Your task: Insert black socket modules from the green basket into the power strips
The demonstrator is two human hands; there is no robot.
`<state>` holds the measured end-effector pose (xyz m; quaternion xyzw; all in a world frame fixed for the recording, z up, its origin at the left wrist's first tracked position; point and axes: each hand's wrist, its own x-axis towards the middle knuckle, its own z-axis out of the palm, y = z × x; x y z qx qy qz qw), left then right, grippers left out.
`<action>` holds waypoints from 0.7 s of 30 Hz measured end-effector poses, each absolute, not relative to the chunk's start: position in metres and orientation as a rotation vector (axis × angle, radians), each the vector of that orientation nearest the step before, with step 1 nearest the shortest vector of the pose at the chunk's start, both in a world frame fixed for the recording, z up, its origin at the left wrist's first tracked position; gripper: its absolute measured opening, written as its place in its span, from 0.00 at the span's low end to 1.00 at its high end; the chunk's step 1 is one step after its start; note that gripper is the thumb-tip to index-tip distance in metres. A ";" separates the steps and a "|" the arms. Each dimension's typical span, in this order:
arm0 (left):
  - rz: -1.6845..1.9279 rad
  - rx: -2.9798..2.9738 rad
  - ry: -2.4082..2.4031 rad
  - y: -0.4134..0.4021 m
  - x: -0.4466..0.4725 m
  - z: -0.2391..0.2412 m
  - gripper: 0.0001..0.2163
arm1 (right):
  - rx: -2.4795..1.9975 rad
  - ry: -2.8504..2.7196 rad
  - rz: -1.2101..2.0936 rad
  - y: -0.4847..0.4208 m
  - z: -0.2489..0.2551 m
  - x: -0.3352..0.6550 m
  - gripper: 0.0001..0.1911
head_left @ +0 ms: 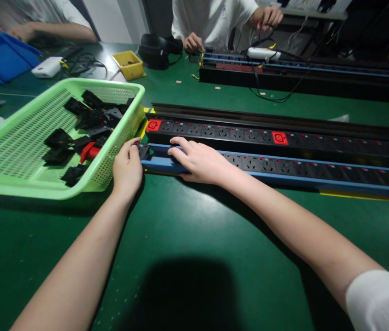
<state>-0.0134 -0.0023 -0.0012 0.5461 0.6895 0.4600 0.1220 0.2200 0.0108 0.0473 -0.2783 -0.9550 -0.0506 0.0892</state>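
Observation:
A long blue rail point(284, 178) lies across the green table, with a row of black socket modules point(251, 162) seated in it. At the rail's left end, my left hand point(127, 168) is closed on a black socket module point(143, 151), partly hidden by the fingers. My right hand point(199, 158) rests over the rail to the right of an unfilled stretch of channel, its fingers apart and thumb by the near edge. Right behind lies a black power strip point(208, 133) with black sockets and red outlets point(279, 138).
A light green basket point(66, 195) with loose black socket pieces point(91, 115) and a red one point(89, 151) stands beside my left hand. Farther back are a yellow bin point(130, 69), a blue bin point(1, 57) and another long strip point(284, 82), where another person's hands point(193, 42) work.

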 end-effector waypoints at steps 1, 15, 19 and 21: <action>1.346 1.591 2.007 -0.001 -0.014 -0.001 0.18 | -0.827 -2.846 -0.158 0.011 0.048 0.220 0.30; 1.387 1.474 1.965 0.005 -0.023 -0.020 0.18 | -0.886 -2.828 -0.131 0.008 0.050 0.219 0.31; 1.381 1.495 1.926 0.003 -0.023 -0.018 0.20 | -0.962 -2.787 -0.106 0.008 0.050 0.220 0.37; 1.378 1.509 1.926 0.002 -0.022 -0.016 0.20 | -1.019 -2.788 -0.100 0.008 0.048 0.220 0.39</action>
